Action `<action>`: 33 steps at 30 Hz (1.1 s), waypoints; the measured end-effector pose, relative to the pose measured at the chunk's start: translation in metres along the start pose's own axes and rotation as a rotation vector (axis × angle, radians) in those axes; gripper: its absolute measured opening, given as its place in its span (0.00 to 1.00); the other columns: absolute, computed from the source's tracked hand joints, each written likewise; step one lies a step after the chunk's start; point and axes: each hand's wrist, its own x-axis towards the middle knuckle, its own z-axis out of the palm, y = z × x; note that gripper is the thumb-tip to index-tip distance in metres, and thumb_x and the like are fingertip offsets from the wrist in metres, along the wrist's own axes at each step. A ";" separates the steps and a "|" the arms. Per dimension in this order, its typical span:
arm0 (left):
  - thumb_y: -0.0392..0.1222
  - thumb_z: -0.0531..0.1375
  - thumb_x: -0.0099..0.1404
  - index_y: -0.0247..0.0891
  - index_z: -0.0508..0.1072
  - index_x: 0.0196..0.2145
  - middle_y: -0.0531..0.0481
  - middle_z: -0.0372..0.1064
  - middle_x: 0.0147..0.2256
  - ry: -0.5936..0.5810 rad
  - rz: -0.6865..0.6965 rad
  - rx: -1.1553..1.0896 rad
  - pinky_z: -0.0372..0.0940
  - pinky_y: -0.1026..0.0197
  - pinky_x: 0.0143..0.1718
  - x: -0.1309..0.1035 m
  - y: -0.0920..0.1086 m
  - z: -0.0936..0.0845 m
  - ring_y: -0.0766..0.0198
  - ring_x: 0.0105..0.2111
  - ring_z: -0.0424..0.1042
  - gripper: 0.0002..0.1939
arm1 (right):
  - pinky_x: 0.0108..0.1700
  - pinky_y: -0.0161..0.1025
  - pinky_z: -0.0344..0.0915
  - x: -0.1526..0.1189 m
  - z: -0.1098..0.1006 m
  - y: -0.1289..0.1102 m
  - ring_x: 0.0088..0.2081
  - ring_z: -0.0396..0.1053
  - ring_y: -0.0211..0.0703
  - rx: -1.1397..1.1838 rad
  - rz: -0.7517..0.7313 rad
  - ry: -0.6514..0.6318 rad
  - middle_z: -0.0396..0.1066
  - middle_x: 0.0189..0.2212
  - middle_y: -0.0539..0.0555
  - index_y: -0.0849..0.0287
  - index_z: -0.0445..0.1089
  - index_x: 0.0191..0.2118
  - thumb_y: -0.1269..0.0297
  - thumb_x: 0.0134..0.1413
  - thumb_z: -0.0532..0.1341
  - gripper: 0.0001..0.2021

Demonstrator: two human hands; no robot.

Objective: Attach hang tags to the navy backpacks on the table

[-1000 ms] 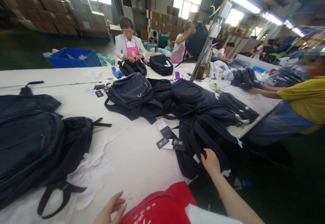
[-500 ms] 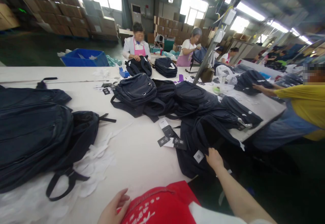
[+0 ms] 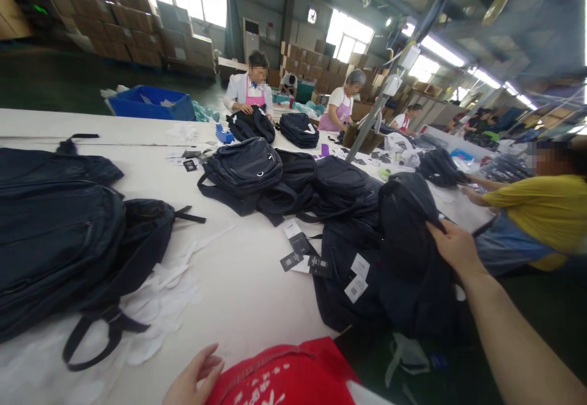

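Observation:
My right hand (image 3: 455, 249) pinches the upper edge of a dark navy backpack (image 3: 408, 264), which hangs partly over the table's right edge. White labels (image 3: 356, 279) show on the navy fabric to the left of that hand. Beside the bag, black and white hang tags (image 3: 305, 255) lie on the white table (image 3: 238, 282). My left hand (image 3: 195, 377) rests low at the table's near edge, next to my red apron (image 3: 284, 374); its fingers are loosely stretched and hold nothing.
Several navy backpacks (image 3: 243, 172) are heaped across the middle, and another large backpack (image 3: 50, 240) lies at the left over white paper scraps (image 3: 169, 289). A metal pole (image 3: 367, 126) rises from the table. Co-workers handle bags opposite, and a person in yellow (image 3: 541, 203) works at the right.
My right hand has moved up and to the right, lifting the backpack's edge so its opening no longer shows. My left hand has shifted slightly left.

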 end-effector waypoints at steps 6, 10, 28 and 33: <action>0.61 0.54 0.59 0.34 0.66 0.51 0.40 0.75 0.44 -0.053 0.167 -0.140 0.67 0.56 0.49 0.007 0.054 -0.006 0.54 0.44 0.75 0.32 | 0.33 0.40 0.62 -0.005 0.028 -0.138 0.32 0.70 0.48 0.262 -0.160 -0.171 0.75 0.28 0.55 0.59 0.75 0.35 0.48 0.55 0.55 0.19; 0.61 0.56 0.59 0.30 0.66 0.52 0.36 0.74 0.44 -0.056 0.247 -0.351 0.65 0.55 0.49 0.015 0.085 -0.005 0.54 0.42 0.75 0.34 | 0.38 0.41 0.65 -0.042 0.101 -0.238 0.35 0.72 0.49 0.544 -0.319 -0.439 0.76 0.32 0.55 0.58 0.75 0.35 0.51 0.57 0.54 0.18; 0.43 0.63 0.61 0.27 0.72 0.37 0.43 0.73 0.28 0.290 -0.418 -1.136 0.70 0.59 0.34 0.074 0.038 -0.015 0.61 0.27 0.73 0.13 | 0.40 0.41 0.71 -0.114 0.236 -0.370 0.36 0.75 0.43 0.916 -0.319 -1.191 0.78 0.36 0.56 0.60 0.74 0.43 0.56 0.53 0.60 0.16; 0.43 0.59 0.67 0.30 0.71 0.39 0.48 0.72 0.33 0.369 -0.340 -1.038 0.70 0.58 0.35 0.102 0.053 -0.036 0.65 0.30 0.72 0.11 | 0.35 0.41 0.72 -0.060 0.249 -0.301 0.32 0.75 0.45 0.848 -0.084 -1.019 0.77 0.32 0.60 0.63 0.74 0.38 0.58 0.49 0.62 0.14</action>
